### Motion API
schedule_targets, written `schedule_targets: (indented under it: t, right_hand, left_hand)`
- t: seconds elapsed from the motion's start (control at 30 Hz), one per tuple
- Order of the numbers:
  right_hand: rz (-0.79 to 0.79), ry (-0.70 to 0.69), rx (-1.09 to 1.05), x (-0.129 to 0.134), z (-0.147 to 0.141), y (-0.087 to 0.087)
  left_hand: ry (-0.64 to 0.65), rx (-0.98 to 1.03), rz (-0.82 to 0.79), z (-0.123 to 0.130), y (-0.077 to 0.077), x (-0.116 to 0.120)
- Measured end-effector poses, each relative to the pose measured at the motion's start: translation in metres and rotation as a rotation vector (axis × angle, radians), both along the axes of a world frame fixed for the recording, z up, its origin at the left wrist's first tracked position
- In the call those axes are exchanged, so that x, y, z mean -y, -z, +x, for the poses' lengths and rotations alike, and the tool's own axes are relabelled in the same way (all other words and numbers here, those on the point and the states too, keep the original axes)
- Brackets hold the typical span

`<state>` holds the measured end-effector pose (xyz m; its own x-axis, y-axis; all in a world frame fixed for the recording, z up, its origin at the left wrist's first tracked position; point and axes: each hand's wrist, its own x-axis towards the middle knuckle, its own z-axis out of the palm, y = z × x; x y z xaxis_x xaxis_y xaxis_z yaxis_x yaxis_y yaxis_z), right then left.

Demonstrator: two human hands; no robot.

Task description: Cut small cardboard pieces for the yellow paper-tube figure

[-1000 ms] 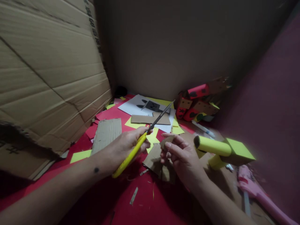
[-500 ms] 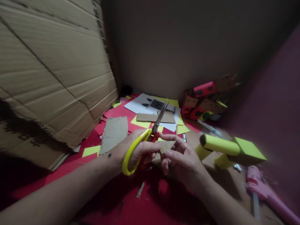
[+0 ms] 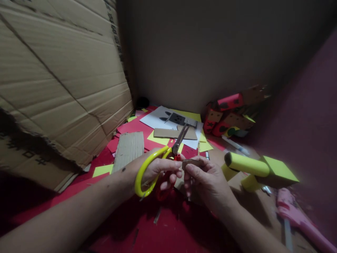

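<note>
Scissors with a yellow and a red handle hang around my left hand, their blades pointing up and away and slightly apart. My left hand's fingers are curled by the red handle, their tips close to a small cardboard piece. Between thumb and fingers, my right hand pinches that piece, which is tilted so mostly a narrow face shows. Below the hands, part of another brown piece is visible but largely hidden.
At left stands a large cardboard sheet. A cardboard rectangle, coloured papers and a white printed sheet lie ahead. To the right are a yellow paper-covered model, a pink glue gun and red decorated models.
The small cardboard piece has turned from showing its triangular face to a narrower view. My left fingertips have drawn slightly back from it, and the scissors have dipped a little.
</note>
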<state>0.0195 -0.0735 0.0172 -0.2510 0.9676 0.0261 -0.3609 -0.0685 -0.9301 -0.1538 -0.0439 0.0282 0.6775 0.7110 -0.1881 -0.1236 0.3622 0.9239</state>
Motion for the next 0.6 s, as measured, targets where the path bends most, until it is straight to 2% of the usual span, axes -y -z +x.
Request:
schedule_targets:
  t: [0.17, 0.3, 0.43, 0.6]
  right_hand:
    - [-0.040, 0.011, 0.092, 0.001, 0.001, -0.002]
    - [-0.077, 0.000, 0.117, -0.001, 0.000, -0.003]
    - [-0.070, -0.006, 0.116, -0.003, 0.001, -0.003]
    - [-0.087, -0.083, 0.123, -0.005, 0.004, -0.004]
  left_hand:
    - [-0.159, -0.021, 0.064, -0.001, -0.001, 0.002]
    - [-0.097, -0.108, 0.132, 0.000, -0.006, 0.004]
    - [-0.081, -0.107, 0.120, 0.002, -0.008, 0.006]
    - [-0.081, -0.186, 0.214, 0.002, -0.015, 0.007]
